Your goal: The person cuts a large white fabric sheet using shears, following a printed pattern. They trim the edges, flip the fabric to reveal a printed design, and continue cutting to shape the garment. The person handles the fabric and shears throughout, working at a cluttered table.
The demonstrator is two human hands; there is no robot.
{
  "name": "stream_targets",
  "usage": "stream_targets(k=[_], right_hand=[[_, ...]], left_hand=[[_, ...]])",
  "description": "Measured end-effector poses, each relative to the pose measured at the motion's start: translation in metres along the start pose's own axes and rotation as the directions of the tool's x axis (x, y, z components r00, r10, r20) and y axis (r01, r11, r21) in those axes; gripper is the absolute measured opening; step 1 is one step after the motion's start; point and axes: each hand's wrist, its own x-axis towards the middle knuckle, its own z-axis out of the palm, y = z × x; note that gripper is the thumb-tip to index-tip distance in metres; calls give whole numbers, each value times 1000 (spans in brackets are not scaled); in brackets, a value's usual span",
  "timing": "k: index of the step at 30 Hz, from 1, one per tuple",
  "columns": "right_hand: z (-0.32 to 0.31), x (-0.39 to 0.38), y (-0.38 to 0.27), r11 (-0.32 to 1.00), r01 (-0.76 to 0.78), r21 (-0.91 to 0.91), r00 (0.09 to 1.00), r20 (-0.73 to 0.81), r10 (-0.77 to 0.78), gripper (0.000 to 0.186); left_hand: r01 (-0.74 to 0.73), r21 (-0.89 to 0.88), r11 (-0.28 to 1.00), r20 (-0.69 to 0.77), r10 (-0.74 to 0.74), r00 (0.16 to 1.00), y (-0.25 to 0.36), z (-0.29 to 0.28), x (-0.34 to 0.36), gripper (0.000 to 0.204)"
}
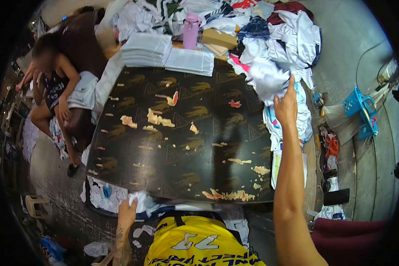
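Observation:
At the table's far right, my right hand is stretched out with finger and thumb apart. A crumpled white cloth, smeared by motion, is right at its fingertips, over a heap of white garments. My left hand is low at the table's near left edge, its fingers closed on a bunched white cloth. Between the hands lies the dark tabletop, its printed surface worn through in pale patches.
Stacked folded white fabric, a pink bottle and a cardboard piece line the far edge, before piled clothes. At left sits another person. A blue plastic basket is at right, a stool at lower left.

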Motion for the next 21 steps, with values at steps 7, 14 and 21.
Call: stream_targets(k=[7, 14, 21], right_hand=[[19, -207, -319, 767, -317, 558, 448, 801, -397, 47], [15, -253, -211, 467, -748, 472, 634, 716, 292, 26], [-89, -336, -92, 602, -772, -205, 543, 281, 791, 79]], left_hand=[[-687, -725, 43, -687, -104, 719, 63, -157, 31, 55], [-802, -52, 594, -551, 653, 520, 146, -121, 214, 60], [-230, 430, 873, -329, 389, 860, -23, 18, 209, 68]])
